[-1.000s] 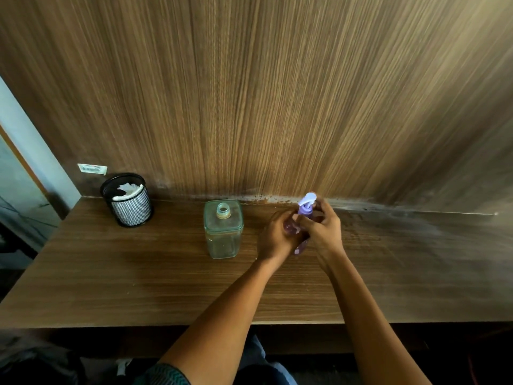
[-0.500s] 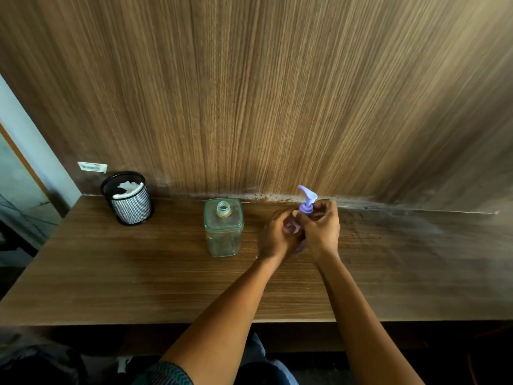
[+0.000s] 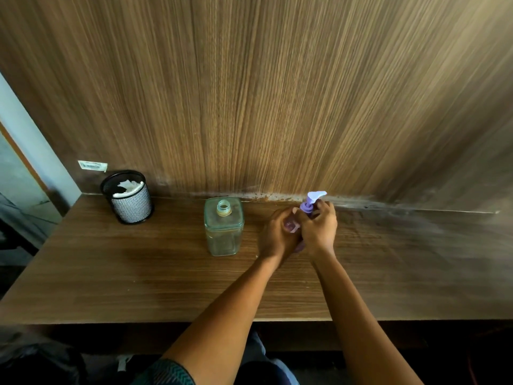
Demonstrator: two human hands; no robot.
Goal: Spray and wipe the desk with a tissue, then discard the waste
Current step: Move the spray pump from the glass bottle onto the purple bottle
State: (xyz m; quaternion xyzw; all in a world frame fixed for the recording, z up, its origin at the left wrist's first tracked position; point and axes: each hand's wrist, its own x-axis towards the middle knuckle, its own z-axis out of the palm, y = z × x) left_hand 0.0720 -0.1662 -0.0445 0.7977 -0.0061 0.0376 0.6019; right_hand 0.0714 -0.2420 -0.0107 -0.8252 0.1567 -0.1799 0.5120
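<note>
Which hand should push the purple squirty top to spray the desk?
The right hand, probably. Its fingers already sit by the purple pump top, while the left hand wraps lower around the spray bottle, so it looks better placed to steady it.

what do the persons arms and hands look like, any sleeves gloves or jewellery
Both hands are bare: the left hand and the right hand show no gloves, and no rings, watch or bracelets are visible. Both forearms are uncovered to the bottom of the frame. The only clothing on an arm is a dark teal sleeve with a fine zigzag pattern, at the upper left arm near the bottom edge.
</note>
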